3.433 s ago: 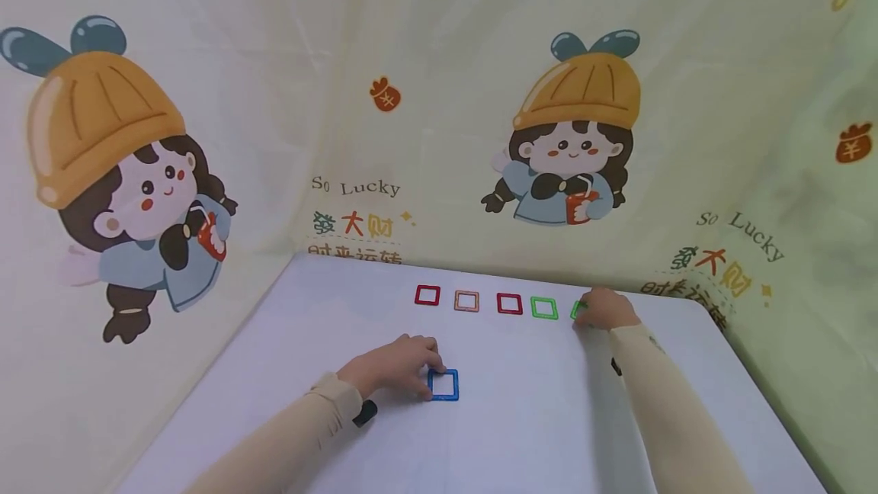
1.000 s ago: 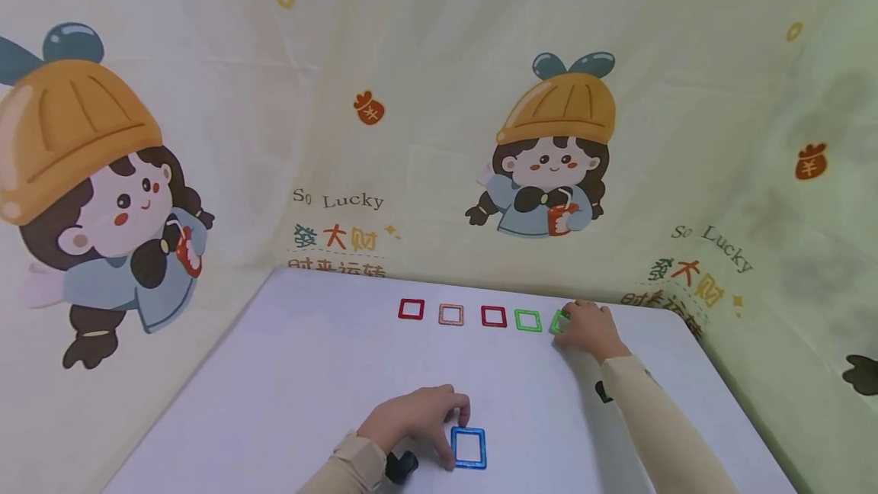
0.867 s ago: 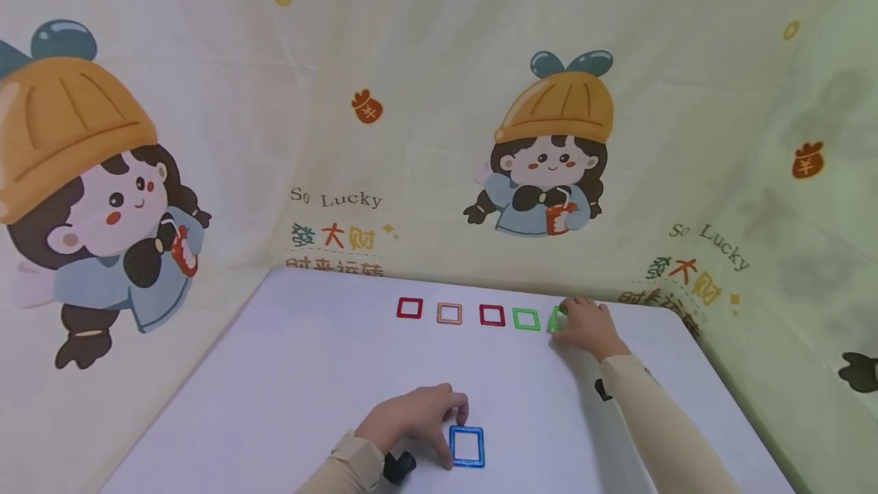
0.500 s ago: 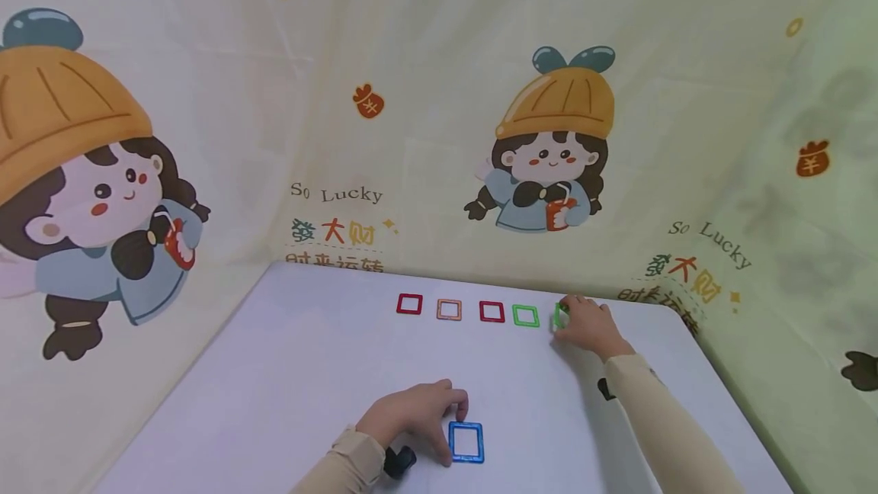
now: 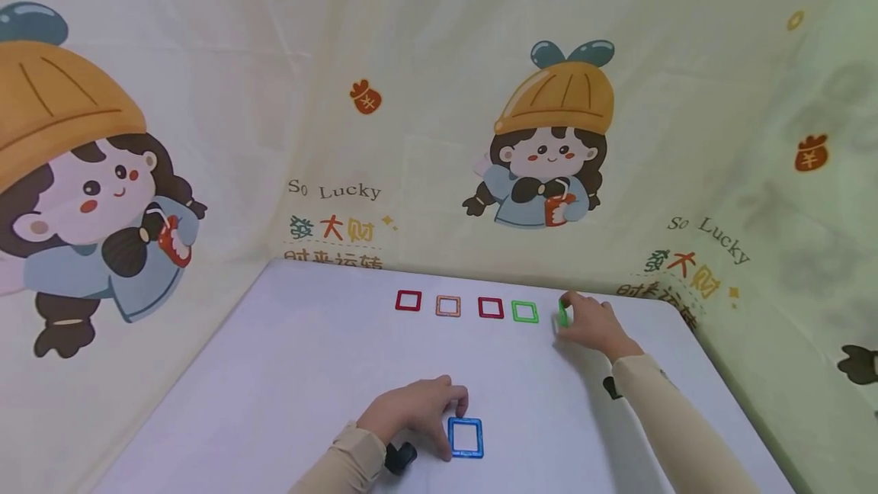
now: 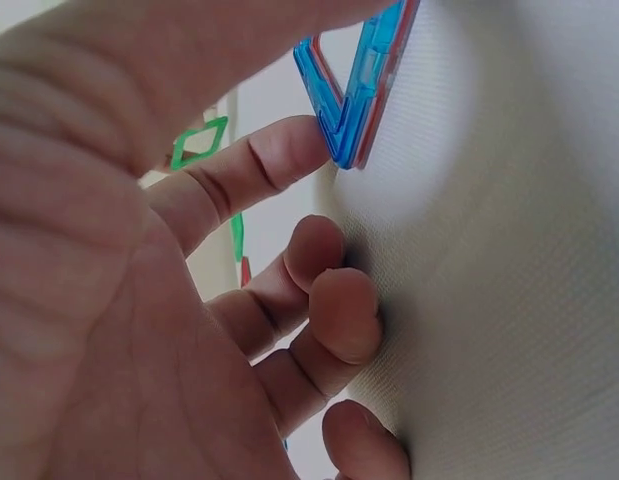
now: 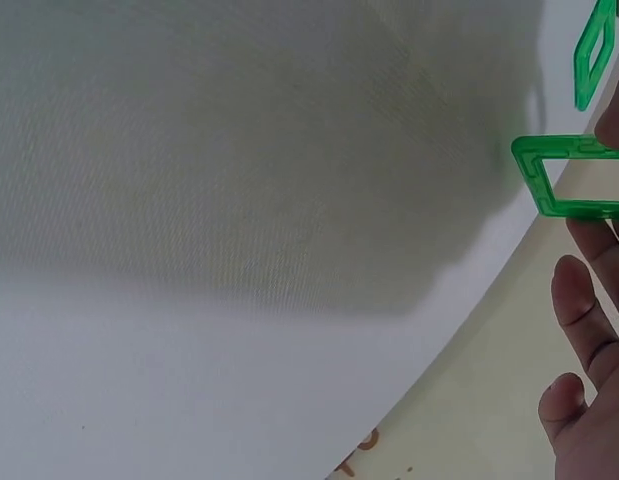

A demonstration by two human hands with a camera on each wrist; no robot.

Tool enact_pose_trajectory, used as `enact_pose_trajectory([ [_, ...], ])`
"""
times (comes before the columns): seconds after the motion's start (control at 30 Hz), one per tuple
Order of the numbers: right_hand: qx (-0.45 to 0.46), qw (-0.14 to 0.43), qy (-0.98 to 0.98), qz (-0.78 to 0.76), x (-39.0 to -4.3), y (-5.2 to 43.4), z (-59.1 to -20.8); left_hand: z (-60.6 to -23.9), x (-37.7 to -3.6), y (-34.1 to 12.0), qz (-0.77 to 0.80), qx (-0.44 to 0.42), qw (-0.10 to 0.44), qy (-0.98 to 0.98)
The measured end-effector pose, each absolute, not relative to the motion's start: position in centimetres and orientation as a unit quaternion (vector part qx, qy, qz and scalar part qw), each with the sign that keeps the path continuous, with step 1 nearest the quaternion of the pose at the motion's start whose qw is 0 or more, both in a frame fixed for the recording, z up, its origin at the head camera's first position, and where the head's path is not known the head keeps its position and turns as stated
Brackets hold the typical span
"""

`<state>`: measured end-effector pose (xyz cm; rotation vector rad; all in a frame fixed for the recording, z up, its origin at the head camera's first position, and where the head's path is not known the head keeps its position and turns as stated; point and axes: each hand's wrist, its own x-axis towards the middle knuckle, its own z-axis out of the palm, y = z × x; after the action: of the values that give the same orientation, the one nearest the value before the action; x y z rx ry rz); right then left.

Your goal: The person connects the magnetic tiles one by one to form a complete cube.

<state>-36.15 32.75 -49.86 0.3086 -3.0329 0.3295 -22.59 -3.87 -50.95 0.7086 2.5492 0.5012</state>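
Observation:
On the white table, my left hand [image 5: 414,412] pinches a blue square magnetic tile [image 5: 466,454] by its left side between thumb and index finger. The left wrist view shows the blue tile [image 6: 364,85] with a red layer lying against it; the other fingertips rest at the table surface. Farther back, my right hand [image 5: 597,324] grips a green square tile [image 5: 564,312] tilted up on edge. In the right wrist view this green tile [image 7: 529,172] stands off the table between thumb and fingers, its far part cut off by the frame.
Left of the right hand, a row along the table's back holds a red tile [image 5: 409,293], an orange tile [image 5: 449,315], another red tile [image 5: 491,317] and a flat green tile [image 5: 525,321]. A printed cloth [image 5: 425,174] hangs behind the table.
The left hand has brought the blue tile nearer the front edge and rightward. The right hand has tipped its green tile up and drawn it slightly away from the row. The head view has shifted.

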Motion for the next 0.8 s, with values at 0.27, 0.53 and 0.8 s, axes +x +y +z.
enact_pose_trajectory([
  [0.27,0.109,0.033,-0.987,0.115,-35.7,32.6,-49.6,-50.8,-22.7,-4.0,0.177,0.265,0.213,0.924],
  [0.53,0.106,0.028,-0.986,0.129,-35.5,32.8,-49.3,-50.7,-22.5,-4.1,0.173,0.264,0.213,0.925],
  [0.8,0.114,0.017,-0.983,0.145,-35.0,32.4,-49.0,-50.7,-22.6,-4.1,0.175,0.27,0.212,0.923],
])
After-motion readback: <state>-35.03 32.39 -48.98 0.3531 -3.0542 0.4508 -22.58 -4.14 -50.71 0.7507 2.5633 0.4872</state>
